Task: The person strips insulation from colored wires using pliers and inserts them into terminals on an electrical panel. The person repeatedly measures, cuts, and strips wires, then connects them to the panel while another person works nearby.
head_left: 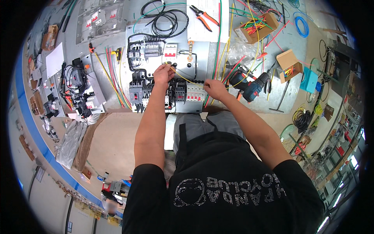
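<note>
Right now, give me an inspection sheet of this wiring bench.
Surface: grey metal bench, crowded.
Job's things: mounting panel with breakers and contactors; a yellow wire spans both hands.
Clutter: orange-handled pliers, blue cordless drill, cardboard boxes of wire offcuts.
Hands: left hand pinches the wire at the panel; right hand holds its other end.
Cables: black coil; red, green, yellow wire lengths.
Surroundings: floor, blue stripe, shelving at right.

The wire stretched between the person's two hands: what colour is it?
Yellow; the wire shows best in the head view.
</note>
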Demonstrator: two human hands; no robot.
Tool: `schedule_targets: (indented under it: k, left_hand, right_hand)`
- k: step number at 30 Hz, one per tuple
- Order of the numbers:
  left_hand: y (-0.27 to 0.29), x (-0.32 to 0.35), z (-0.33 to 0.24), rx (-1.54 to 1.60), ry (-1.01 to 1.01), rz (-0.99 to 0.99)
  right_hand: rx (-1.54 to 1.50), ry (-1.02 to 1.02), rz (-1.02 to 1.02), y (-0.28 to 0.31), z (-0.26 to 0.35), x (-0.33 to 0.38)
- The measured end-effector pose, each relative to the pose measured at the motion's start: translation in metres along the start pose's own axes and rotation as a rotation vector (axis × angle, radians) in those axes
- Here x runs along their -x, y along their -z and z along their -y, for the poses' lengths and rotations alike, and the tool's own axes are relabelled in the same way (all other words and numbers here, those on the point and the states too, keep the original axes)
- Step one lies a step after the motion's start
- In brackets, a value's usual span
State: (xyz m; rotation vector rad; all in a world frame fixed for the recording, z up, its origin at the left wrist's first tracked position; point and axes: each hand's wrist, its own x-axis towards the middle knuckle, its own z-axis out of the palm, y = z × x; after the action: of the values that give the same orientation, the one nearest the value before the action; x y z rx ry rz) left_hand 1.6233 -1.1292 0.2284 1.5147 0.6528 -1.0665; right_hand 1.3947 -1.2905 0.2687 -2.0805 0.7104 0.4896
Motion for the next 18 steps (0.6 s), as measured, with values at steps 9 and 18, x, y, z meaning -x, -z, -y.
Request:
schedule_targets:
  k: [9, 18]
  left_hand:
    - [0.003, 0.002, 0.0, -0.003, -0.01, 0.05]
    - [0.002, 0.0, 0.0, 0.041, 0.001, 0.016]
  right_hand:
    - [0.12, -0.001, 0.076, -0.008, 0.021, -0.022]
    - [0.101, -0.041, 0.078, -0.012, 0.028, -0.03]
